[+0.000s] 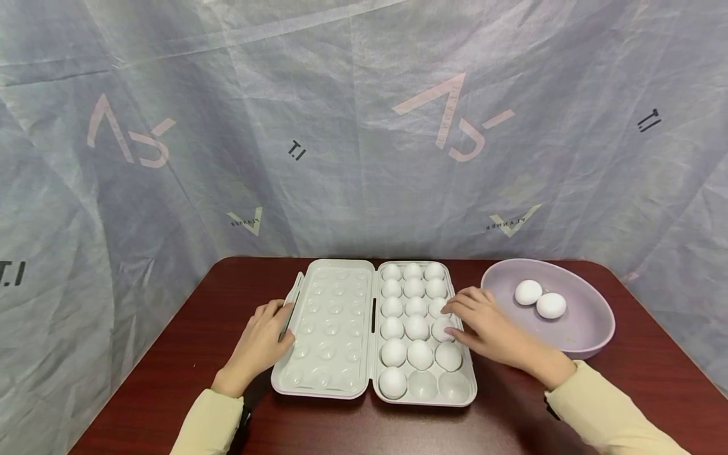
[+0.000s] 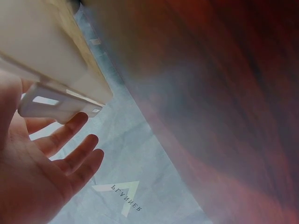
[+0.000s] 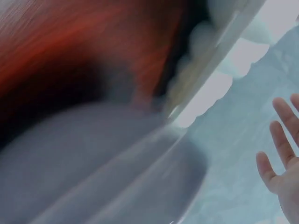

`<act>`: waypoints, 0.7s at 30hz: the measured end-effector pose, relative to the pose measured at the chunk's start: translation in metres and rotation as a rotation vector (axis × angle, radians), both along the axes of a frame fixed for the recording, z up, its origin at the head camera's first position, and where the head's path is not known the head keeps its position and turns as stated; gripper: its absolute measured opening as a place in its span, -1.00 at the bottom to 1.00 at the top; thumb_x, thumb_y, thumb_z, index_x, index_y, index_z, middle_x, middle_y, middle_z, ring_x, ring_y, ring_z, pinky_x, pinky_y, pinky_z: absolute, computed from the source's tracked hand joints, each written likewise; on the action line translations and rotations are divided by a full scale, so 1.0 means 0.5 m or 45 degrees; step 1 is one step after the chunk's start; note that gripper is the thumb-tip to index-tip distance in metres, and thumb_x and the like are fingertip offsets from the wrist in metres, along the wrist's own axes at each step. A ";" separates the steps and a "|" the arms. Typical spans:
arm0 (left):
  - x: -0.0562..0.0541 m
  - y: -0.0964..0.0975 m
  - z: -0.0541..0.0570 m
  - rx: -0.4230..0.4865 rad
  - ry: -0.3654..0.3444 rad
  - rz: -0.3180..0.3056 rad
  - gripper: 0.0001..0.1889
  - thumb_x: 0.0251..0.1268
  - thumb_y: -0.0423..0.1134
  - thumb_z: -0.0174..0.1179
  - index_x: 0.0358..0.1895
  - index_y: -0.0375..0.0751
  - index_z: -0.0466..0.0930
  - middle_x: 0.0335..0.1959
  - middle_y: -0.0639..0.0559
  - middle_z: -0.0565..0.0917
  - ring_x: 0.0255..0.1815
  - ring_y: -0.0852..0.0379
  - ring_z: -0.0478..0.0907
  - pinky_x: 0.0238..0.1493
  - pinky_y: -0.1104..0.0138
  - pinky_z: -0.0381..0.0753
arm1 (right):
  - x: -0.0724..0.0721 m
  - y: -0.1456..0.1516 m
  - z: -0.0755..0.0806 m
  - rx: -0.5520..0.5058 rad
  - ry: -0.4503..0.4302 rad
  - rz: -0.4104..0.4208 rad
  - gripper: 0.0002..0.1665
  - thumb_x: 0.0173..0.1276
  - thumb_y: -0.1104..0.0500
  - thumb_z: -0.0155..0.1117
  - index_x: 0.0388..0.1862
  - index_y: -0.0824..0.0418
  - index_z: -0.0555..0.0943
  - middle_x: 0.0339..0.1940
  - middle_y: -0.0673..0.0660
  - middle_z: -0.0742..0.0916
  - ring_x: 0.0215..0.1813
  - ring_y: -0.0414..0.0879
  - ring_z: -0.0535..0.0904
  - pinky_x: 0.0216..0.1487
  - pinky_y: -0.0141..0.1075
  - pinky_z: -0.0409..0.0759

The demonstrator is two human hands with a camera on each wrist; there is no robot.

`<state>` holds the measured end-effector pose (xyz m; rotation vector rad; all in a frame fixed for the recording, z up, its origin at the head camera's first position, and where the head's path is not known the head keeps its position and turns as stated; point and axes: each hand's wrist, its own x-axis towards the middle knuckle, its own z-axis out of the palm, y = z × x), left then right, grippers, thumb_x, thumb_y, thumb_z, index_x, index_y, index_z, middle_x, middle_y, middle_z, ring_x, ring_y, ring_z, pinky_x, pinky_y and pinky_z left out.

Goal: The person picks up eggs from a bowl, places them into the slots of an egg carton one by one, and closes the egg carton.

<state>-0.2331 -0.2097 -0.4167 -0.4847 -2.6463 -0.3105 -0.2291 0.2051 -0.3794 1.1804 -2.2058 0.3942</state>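
An egg carton lies opened flat on the table, its white lid (image 1: pixel 335 325) on the left and its egg tray (image 1: pixel 372 373) on the right. White eggs (image 1: pixel 419 354) fill most of the tray; two front cups, middle and right, hold none. My left hand (image 1: pixel 258 341) rests at the lid's outer left edge, fingers loosely extended by the latch flap (image 2: pixel 60 103). Over the tray's right column hovers my right hand (image 1: pixel 491 325), fingers spread and nothing gripped. Its fingertips overlap an egg (image 1: pixel 438 308) there, and its thumb overlaps the egg in front.
To the right of the tray stands a pale purple bowl (image 1: pixel 591 325) with two white eggs (image 1: pixel 540 299) in it, close beside my right forearm. A dark red wooden table (image 1: pixel 199 354) carries everything. Grey printed sheeting (image 1: pixel 352 189) hangs behind the far table edge.
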 end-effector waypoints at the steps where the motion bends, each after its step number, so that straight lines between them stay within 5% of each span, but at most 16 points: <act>1: 0.000 0.000 0.000 0.001 -0.001 0.000 -0.52 0.03 -0.31 0.14 0.12 -0.31 0.47 0.03 -0.23 0.48 0.05 -0.26 0.39 -0.11 -0.03 0.41 | -0.004 0.010 0.001 -0.006 -0.001 -0.023 -0.73 0.05 0.14 0.33 -0.24 0.16 0.57 -0.28 -0.03 0.64 -0.12 -0.09 0.43 -0.08 -0.15 0.27; 8: -0.001 0.001 0.000 0.005 -0.002 -0.003 -0.51 0.02 -0.32 0.14 0.12 -0.31 0.48 0.03 -0.23 0.48 0.05 -0.26 0.39 -0.10 -0.04 0.41 | -0.018 0.084 0.007 0.009 -0.059 -0.267 -0.71 0.00 0.18 0.37 -0.24 0.13 0.59 -0.29 -0.04 0.64 -0.15 -0.11 0.42 -0.18 -0.19 0.28; 21: -0.001 0.000 0.001 0.006 0.004 0.002 -0.51 0.01 -0.31 0.14 0.11 -0.31 0.48 0.02 -0.22 0.49 0.04 -0.26 0.40 -0.10 -0.03 0.41 | -0.046 0.191 -0.010 -0.004 -0.145 -0.497 -0.71 -0.05 0.23 0.39 -0.28 0.18 0.59 -0.28 0.13 0.68 -0.14 0.06 0.47 -0.24 -0.11 0.22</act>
